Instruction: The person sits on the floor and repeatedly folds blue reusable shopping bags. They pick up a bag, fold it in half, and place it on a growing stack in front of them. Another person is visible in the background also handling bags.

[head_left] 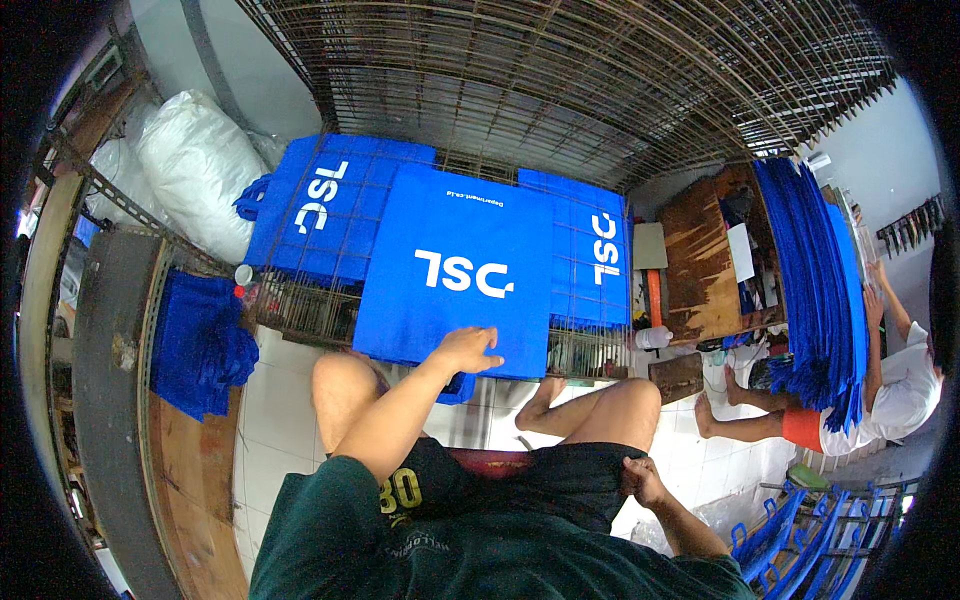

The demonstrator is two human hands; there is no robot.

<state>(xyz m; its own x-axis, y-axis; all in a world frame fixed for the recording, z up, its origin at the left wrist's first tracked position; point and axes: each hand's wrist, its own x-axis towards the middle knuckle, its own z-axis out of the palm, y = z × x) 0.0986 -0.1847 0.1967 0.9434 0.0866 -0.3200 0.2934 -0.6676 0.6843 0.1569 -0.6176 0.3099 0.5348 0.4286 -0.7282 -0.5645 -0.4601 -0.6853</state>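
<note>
Blue bag (455, 270) under left hand's (468, 350) spread fingers; right hand (643, 480) clenched on thigh.

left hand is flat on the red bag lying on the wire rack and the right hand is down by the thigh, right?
Not quite: the bag is blue, not red. The head view shows the left hand resting on its near edge atop the wire rack, and the right hand down by the thigh.

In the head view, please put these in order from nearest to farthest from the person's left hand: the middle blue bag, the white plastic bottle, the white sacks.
1. Middle blue bag: the left hand rests on its near edge.
2. White plastic bottle: to the right, beside the wire rack.
3. White sacks: far upper left, by the wall.
</note>
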